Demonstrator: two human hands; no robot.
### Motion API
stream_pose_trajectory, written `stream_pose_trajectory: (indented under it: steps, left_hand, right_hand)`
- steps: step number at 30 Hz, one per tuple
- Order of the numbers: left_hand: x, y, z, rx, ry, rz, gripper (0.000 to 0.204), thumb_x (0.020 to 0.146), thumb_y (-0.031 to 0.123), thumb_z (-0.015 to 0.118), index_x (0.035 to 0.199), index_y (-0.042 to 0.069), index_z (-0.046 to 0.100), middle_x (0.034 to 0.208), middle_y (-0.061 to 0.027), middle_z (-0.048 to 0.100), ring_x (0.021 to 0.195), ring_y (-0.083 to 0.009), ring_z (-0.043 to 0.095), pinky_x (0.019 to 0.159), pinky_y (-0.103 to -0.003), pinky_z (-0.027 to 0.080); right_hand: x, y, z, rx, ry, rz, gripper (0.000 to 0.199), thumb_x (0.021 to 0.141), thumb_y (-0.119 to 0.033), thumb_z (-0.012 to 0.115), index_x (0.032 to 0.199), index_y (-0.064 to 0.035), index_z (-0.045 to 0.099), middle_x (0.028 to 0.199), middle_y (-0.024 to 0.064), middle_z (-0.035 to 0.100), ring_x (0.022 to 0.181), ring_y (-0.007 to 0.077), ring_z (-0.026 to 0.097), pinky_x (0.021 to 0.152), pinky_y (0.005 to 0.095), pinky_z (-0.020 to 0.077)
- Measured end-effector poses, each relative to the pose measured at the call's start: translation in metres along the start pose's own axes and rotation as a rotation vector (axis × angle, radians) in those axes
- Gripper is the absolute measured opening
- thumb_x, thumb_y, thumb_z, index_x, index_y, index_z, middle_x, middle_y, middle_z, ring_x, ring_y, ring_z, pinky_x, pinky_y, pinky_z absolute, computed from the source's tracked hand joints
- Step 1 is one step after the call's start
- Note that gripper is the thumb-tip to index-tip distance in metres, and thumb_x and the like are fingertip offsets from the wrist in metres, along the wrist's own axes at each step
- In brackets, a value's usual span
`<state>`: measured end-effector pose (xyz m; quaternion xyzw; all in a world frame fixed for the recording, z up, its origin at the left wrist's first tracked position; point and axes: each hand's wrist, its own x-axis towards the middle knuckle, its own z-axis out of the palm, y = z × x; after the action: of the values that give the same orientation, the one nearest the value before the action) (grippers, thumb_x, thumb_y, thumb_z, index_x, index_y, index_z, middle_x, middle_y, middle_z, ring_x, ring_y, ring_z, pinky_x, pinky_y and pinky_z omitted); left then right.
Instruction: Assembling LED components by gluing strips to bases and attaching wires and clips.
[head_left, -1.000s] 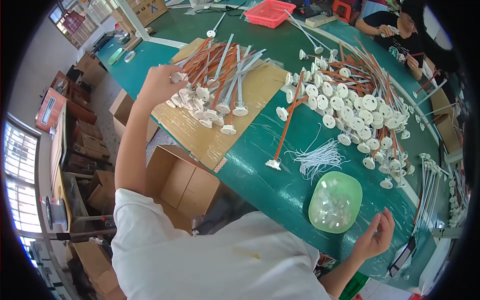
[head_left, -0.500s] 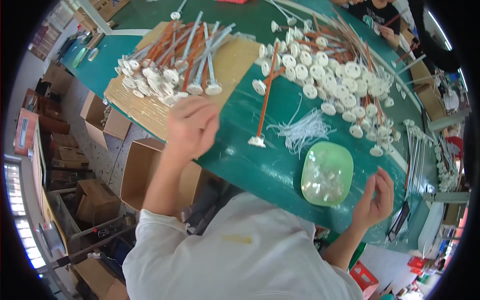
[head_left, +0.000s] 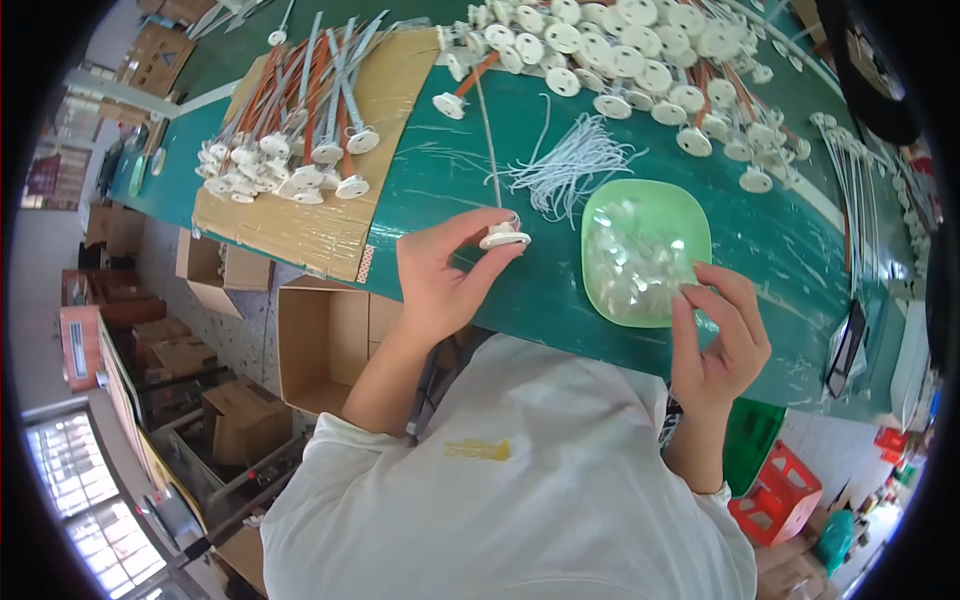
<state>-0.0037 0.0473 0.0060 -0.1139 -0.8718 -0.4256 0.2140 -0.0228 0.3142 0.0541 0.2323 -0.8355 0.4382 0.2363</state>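
Pinched by its base between the thumb and fingers of my left hand [head_left: 440, 270] is a rod with a round white base [head_left: 505, 238]; its thin shaft points away across the table. My right hand [head_left: 722, 340] is at the right rim of a pale green bowl [head_left: 590, 280], thumb and fingertips drawn together in a pinch. Whether something small is between those fingertips cannot be made out. Small clear, shiny plastic pieces [head_left: 635, 260] fill the bowl. Just beyond it lies a loose bunch of thin white ties [head_left: 575, 172].
On a cardboard sheet [head_left: 330, 235] at the left lies a pile of grey and orange rods with white bases [head_left: 250, 170]. A larger heap of white-based rods [head_left: 625, 60] covers the far side of the green table [head_left: 540, 330]. Open cardboard boxes [head_left: 325, 340] stand below its left edge.
My left hand has moved right from beside the cardboard and taken hold of the white-based rod. My right hand has come to the bowl's rim, its fingers closing. The view has shifted.
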Motion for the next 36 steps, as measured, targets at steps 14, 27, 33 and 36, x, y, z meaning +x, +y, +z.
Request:
stream_pose_trajectory:
  steps: [14, 27, 33, 36]
  left_hand:
    - [0.001, 0.025, 0.008, -0.956, -0.182, -0.133, 0.031, 0.096, 0.010, 0.051, 0.121, -0.008, 0.058, 0.112, -0.0273, 0.063, 0.094, -0.0359, 0.068, 0.086, -0.044, 0.053]
    - [0.021, 0.049, 0.051, -0.809, -0.185, -0.001, 0.036, 0.077, -0.017, 0.062, 0.112, -0.008, 0.064, 0.100, -0.0175, 0.067, 0.111, -0.0359, 0.060, 0.092, -0.041, 0.050]
    - [0.025, 0.054, 0.065, -0.773, -0.140, -0.139, 0.053, 0.080, -0.016, 0.062, 0.131, -0.008, 0.049, 0.134, -0.0202, 0.051, 0.120, -0.0299, 0.055, 0.097, -0.036, 0.049]
    - [0.028, 0.058, 0.065, -0.832, -0.178, -0.171, 0.052, 0.081, -0.017, 0.061, 0.131, -0.008, 0.049, 0.135, -0.0206, 0.050, 0.122, -0.0311, 0.054, 0.097, -0.037, 0.049]
  right_hand:
    - [0.012, 0.032, 0.008, -0.299, -0.453, 0.053, 0.014, 0.073, -0.005, 0.071, 0.086, -0.0071, 0.072, 0.090, 0.0057, 0.065, 0.085, 0.0253, 0.058, 0.071, 0.0363, 0.0495]
    - [0.010, 0.036, 0.003, 0.312, -0.136, 0.465, 0.016, 0.083, 0.005, 0.065, 0.098, 0.0029, 0.067, 0.084, 0.0113, 0.071, 0.076, 0.0147, 0.068, 0.065, 0.0250, 0.0532]
    - [0.002, 0.042, 0.008, 0.507, -0.053, 0.445, 0.015, 0.087, 0.005, 0.062, 0.101, 0.0042, 0.066, 0.092, 0.0103, 0.070, 0.082, 0.0142, 0.068, 0.066, 0.0239, 0.0536]
    - [0.002, 0.038, 0.009, 0.671, 0.020, 0.510, 0.015, 0.088, 0.006, 0.061, 0.102, 0.0045, 0.066, 0.094, 0.0103, 0.069, 0.079, 0.0132, 0.067, 0.065, 0.0231, 0.0520]
